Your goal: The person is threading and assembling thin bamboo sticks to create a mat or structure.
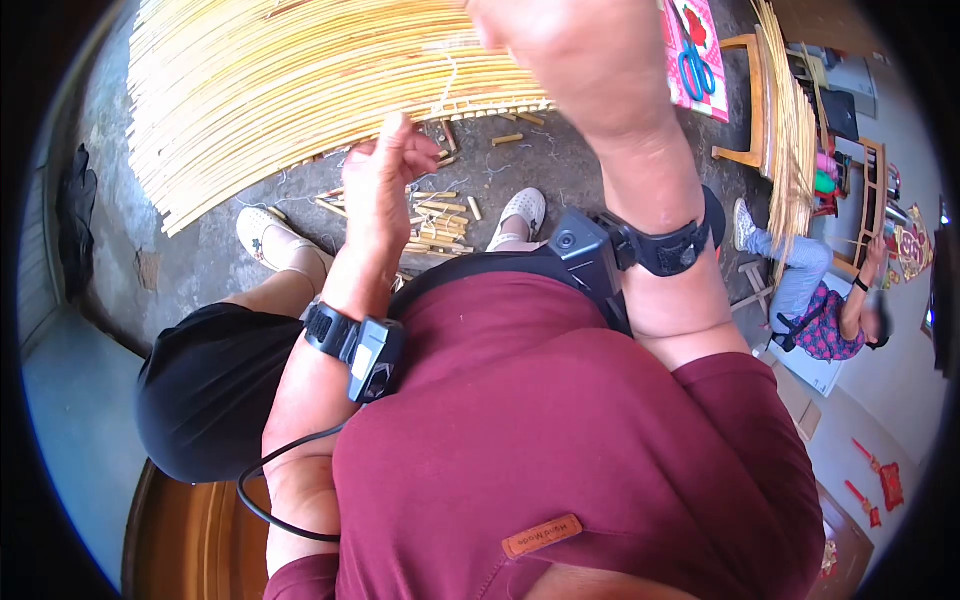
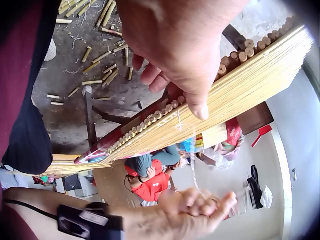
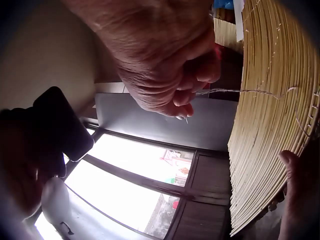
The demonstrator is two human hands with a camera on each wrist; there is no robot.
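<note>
A large mat of thin yellow reed sticks (image 1: 300, 90) fills the upper left of the head view, stitched along its near edge. My left hand (image 2: 170, 40) is at that edge; its straight thumb lies over the stick ends, and the other fingers hang loosely curled on the near side. My right hand (image 3: 165, 70) is raised above the mat, fingers curled round a thin twisted string (image 3: 240, 91). The string runs taut from the fist to the mat's stitching. A fine pointed tip shows below the fingertips in the right wrist view.
Cut stick pieces (image 1: 435, 225) litter the floor under the mat. Blue scissors (image 1: 695, 70) lie on a pink cloth at the right, beside a wooden frame (image 1: 750, 110) and a bundle of sticks (image 1: 790, 150). Other people sit nearby, one in a red shirt (image 2: 152, 185).
</note>
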